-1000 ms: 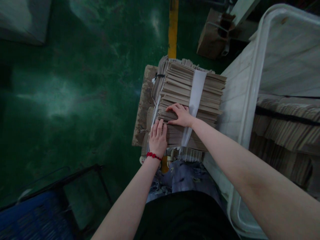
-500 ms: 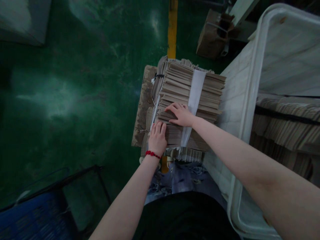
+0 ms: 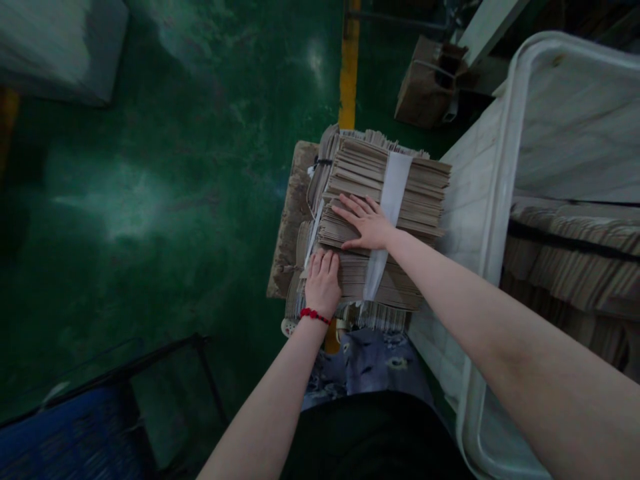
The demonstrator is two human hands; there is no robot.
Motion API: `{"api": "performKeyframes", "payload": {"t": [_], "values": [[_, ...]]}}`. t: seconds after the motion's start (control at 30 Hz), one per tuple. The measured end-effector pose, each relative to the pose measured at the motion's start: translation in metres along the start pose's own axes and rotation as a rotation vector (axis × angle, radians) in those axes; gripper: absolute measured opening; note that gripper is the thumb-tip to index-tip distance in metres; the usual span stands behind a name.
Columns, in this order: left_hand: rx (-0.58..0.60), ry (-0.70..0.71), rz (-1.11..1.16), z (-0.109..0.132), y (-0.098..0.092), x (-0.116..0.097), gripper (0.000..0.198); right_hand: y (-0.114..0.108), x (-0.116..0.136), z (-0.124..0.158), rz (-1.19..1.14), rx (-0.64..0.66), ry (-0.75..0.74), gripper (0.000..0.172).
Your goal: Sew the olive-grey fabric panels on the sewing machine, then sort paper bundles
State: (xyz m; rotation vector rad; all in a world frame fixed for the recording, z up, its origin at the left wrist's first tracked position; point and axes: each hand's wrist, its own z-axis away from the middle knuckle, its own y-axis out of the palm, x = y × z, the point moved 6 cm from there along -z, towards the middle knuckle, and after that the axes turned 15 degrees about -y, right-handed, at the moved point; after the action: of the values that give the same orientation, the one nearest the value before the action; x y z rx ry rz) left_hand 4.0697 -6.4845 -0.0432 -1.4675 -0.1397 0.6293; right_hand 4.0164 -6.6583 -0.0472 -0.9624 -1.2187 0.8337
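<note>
A thick bundle of brown cardboard sheets [image 3: 363, 177] stands on edge in front of me, crossed by a white paper band [image 3: 397, 180]. My right hand [image 3: 367, 223] lies on top of the sheets with its fingers spread, its palm next to the band. Closer to me, my left hand [image 3: 323, 283], with a red bracelet [image 3: 311, 313] at the wrist, rests on the left edge of the bundle. Its fingers stretch forward over the sheet ends, and its thumb is hidden. Below the bundle is a worn board [image 3: 290, 220], with more cardboard stacked on it.
A large white plastic bin [image 3: 475, 180] stands right of the bundle, holding tied cardboard [image 3: 575, 253]. A blue crate [image 3: 70, 433] in a dark frame is at lower left. A brown box [image 3: 425, 83] sits ahead on the green floor [image 3: 175, 167], near a yellow line [image 3: 349, 80].
The fingers of my right hand have spread wider on the sheets. My left hand stays at the bundle's left edge. The view has shifted slightly.
</note>
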Motion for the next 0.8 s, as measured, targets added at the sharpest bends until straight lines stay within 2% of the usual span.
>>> {"api": "performKeyframes", "payload": {"t": [0.13,0.3,0.8], "values": [[-0.021,-0.047,0.065,0.001,-0.005,0.0,0.046,-0.002,0.002,-0.001,-0.001,0.025,0.014,0.097],[-0.049,-0.088,0.075,0.001,-0.01,0.0,0.058,-0.004,0.003,-0.003,-0.02,0.02,0.011,0.094],[-0.045,-0.04,0.023,0.002,-0.005,0.002,0.054,-0.003,0.007,-0.003,-0.014,0.032,0.009,0.089]]}}
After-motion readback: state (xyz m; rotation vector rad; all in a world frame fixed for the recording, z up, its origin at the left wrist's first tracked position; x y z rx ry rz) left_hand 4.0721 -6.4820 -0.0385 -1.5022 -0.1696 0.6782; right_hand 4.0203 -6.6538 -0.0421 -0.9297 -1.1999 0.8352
